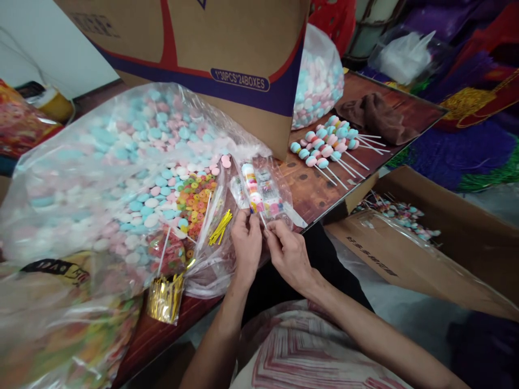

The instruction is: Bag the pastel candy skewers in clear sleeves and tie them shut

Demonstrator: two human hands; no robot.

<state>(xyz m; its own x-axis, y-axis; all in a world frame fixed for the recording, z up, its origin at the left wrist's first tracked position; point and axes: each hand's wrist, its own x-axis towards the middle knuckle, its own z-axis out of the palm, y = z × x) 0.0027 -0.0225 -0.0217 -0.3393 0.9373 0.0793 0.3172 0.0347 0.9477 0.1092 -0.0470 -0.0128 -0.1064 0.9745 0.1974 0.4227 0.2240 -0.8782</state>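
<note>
A candy skewer (252, 186) in a clear wrapper lies over the clear plastic at the table's edge, its white stick pointing toward me. My left hand (246, 237) is closed at the wrapper's lower end, thumb and fingers pinched together. Just right of it, my right hand (287, 249) pinches the white stick. Gold twist ties (220, 228) lie left of my hands on the plastic. Ring-shaped gummies (197, 202) and pink, blue and white candies (152, 205) spill from a big clear bag (101, 140).
Finished skewers (328, 141) lie in a pile at the back right, beside a brown cloth (375, 116). A large carton (194, 59) stands behind. An open box (381, 259) with wrapped skewers sits right, below the table. A gold tie packet (165, 298) rests at the front edge.
</note>
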